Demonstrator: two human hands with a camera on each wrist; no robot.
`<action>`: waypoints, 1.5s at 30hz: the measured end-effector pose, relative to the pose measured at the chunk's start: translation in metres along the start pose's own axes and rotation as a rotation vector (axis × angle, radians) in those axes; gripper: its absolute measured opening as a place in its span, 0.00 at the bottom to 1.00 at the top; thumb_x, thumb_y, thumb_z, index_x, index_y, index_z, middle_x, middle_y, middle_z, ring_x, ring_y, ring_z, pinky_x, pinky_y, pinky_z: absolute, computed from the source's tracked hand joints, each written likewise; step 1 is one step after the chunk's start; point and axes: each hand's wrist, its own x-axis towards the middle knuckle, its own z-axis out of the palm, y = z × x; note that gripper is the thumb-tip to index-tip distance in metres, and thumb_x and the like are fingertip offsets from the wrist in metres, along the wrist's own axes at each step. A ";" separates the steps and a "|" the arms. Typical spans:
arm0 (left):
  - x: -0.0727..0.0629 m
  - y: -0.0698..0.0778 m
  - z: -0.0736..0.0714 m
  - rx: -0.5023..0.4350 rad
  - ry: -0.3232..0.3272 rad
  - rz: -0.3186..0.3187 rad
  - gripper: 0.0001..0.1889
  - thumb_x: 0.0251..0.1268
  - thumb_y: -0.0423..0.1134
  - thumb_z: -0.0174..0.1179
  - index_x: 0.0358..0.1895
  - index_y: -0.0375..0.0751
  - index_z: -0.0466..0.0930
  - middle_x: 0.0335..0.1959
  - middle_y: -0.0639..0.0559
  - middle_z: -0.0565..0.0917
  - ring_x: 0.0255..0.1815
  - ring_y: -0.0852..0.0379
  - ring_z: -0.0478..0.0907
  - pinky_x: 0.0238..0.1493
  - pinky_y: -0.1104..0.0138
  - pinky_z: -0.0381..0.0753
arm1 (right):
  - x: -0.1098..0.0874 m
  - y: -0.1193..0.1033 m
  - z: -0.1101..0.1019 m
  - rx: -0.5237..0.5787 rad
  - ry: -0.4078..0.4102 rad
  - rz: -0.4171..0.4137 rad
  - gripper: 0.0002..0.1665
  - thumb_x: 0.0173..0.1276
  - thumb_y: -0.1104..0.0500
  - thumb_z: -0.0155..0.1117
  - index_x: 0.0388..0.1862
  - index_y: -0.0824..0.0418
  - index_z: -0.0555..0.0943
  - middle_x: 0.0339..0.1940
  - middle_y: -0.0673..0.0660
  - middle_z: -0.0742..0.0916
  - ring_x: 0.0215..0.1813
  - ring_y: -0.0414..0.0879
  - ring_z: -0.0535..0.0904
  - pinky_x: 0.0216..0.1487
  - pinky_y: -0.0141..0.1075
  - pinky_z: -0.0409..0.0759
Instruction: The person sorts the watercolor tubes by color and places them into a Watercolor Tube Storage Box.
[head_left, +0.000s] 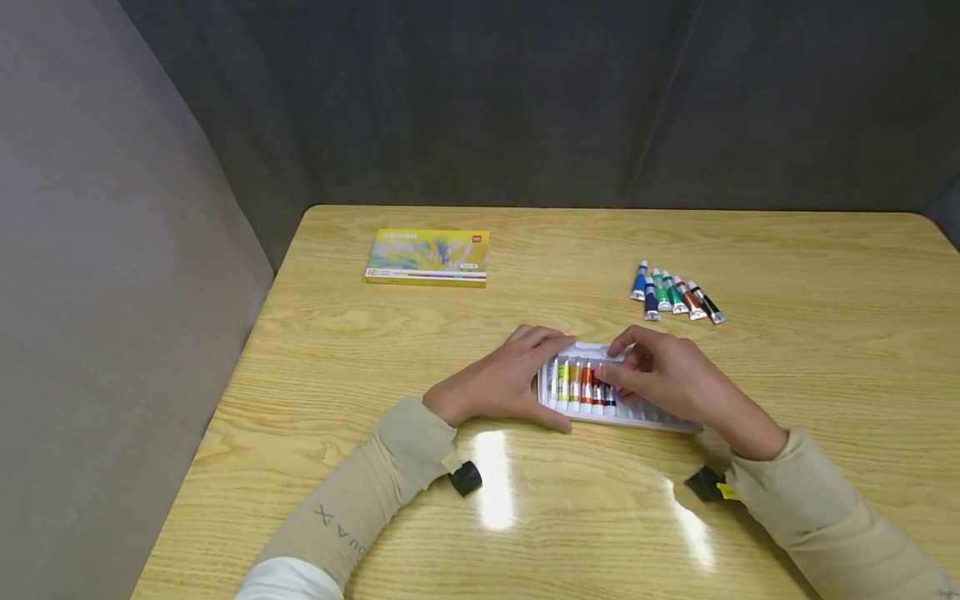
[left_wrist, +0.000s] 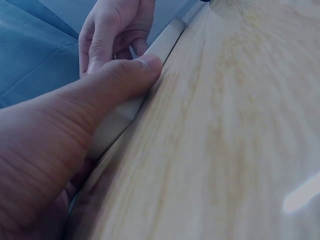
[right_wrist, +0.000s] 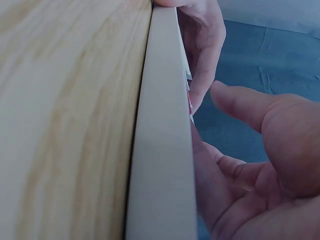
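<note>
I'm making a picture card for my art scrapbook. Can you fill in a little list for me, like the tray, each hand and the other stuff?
Tray: white, on the table
Tubes in tray: side by side, yellow and orange-red among them
Left hand: grips the tray's left end
Right hand: over the tray, beside the tubes; can't tell if it holds one
Loose tubes: six, grouped beyond the tray, toward the right; blues, greens, reddish, black
Box: yellow, lying flat, far left
</note>
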 end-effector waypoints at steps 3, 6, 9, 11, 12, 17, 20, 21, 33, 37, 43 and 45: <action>0.000 -0.001 0.000 -0.001 0.002 0.000 0.60 0.49 0.70 0.74 0.83 0.51 0.55 0.80 0.56 0.62 0.79 0.58 0.57 0.80 0.60 0.67 | 0.000 -0.001 -0.001 -0.002 -0.007 0.008 0.24 0.74 0.43 0.67 0.55 0.59 0.79 0.33 0.55 0.87 0.29 0.41 0.85 0.33 0.34 0.81; -0.001 -0.001 0.000 -0.003 0.004 -0.001 0.60 0.49 0.70 0.74 0.83 0.51 0.55 0.80 0.56 0.62 0.79 0.58 0.57 0.80 0.60 0.67 | 0.000 -0.002 -0.003 -0.008 -0.007 0.011 0.26 0.74 0.40 0.65 0.57 0.58 0.78 0.33 0.55 0.87 0.30 0.42 0.85 0.33 0.35 0.81; -0.001 -0.001 0.000 -0.004 0.005 -0.002 0.60 0.49 0.70 0.74 0.83 0.51 0.55 0.80 0.56 0.62 0.79 0.58 0.57 0.80 0.60 0.66 | -0.001 -0.002 -0.006 -0.022 0.009 0.007 0.28 0.74 0.37 0.64 0.57 0.58 0.79 0.33 0.54 0.88 0.30 0.42 0.85 0.33 0.35 0.79; 0.000 -0.002 0.000 -0.003 0.007 -0.002 0.61 0.49 0.70 0.74 0.83 0.51 0.55 0.80 0.56 0.62 0.79 0.58 0.57 0.80 0.60 0.66 | -0.002 -0.002 -0.008 -0.031 0.020 0.000 0.28 0.74 0.36 0.63 0.55 0.57 0.80 0.33 0.53 0.88 0.30 0.42 0.84 0.33 0.34 0.78; 0.000 -0.002 0.001 -0.005 0.007 -0.001 0.61 0.49 0.70 0.75 0.83 0.51 0.55 0.80 0.56 0.62 0.79 0.58 0.57 0.80 0.60 0.66 | -0.002 -0.002 -0.010 -0.040 0.028 -0.005 0.27 0.74 0.36 0.63 0.54 0.56 0.81 0.33 0.53 0.88 0.30 0.42 0.84 0.33 0.34 0.77; 0.001 -0.002 0.002 -0.001 0.011 0.004 0.61 0.48 0.70 0.75 0.83 0.51 0.55 0.80 0.56 0.62 0.79 0.58 0.58 0.80 0.61 0.67 | -0.003 0.000 -0.020 -0.067 0.070 -0.025 0.23 0.74 0.37 0.64 0.49 0.54 0.84 0.31 0.52 0.88 0.30 0.43 0.84 0.31 0.34 0.77; 0.001 -0.003 0.002 0.000 0.010 0.004 0.61 0.49 0.70 0.75 0.83 0.50 0.55 0.80 0.56 0.62 0.79 0.58 0.58 0.80 0.61 0.67 | -0.001 0.001 -0.029 -0.076 0.097 -0.018 0.23 0.74 0.37 0.64 0.48 0.54 0.84 0.30 0.52 0.88 0.31 0.43 0.85 0.31 0.34 0.77; 0.000 -0.003 0.002 0.000 0.010 0.002 0.61 0.49 0.70 0.75 0.83 0.51 0.55 0.80 0.56 0.62 0.79 0.58 0.58 0.80 0.61 0.67 | 0.000 0.002 -0.032 -0.079 0.105 -0.015 0.23 0.74 0.36 0.64 0.47 0.54 0.84 0.30 0.52 0.88 0.31 0.43 0.86 0.31 0.34 0.78; 0.001 -0.006 0.003 0.024 0.012 0.010 0.61 0.48 0.71 0.74 0.83 0.51 0.55 0.80 0.56 0.63 0.78 0.59 0.58 0.79 0.62 0.67 | 0.028 0.014 -0.071 -0.212 0.301 -0.099 0.17 0.75 0.44 0.65 0.45 0.57 0.86 0.31 0.54 0.90 0.26 0.36 0.80 0.28 0.33 0.72; 0.001 -0.006 0.003 0.022 0.006 0.013 0.61 0.49 0.70 0.75 0.83 0.50 0.55 0.80 0.55 0.63 0.79 0.58 0.57 0.80 0.61 0.67 | 0.045 0.022 -0.081 -0.330 0.322 -0.161 0.19 0.76 0.43 0.63 0.43 0.57 0.86 0.30 0.54 0.89 0.25 0.38 0.76 0.30 0.34 0.72; 0.001 -0.007 0.003 0.030 -0.008 0.008 0.60 0.49 0.70 0.74 0.84 0.52 0.54 0.81 0.56 0.62 0.80 0.58 0.56 0.80 0.61 0.66 | 0.067 0.034 -0.086 -0.494 0.291 -0.243 0.15 0.74 0.52 0.67 0.49 0.62 0.85 0.39 0.60 0.88 0.36 0.51 0.83 0.40 0.49 0.83; 0.001 -0.007 0.003 0.033 -0.007 0.011 0.60 0.49 0.70 0.74 0.83 0.52 0.54 0.80 0.56 0.62 0.80 0.58 0.56 0.80 0.61 0.66 | 0.074 0.038 -0.085 -0.556 0.269 -0.286 0.16 0.71 0.56 0.70 0.52 0.64 0.85 0.44 0.62 0.88 0.42 0.54 0.85 0.45 0.54 0.85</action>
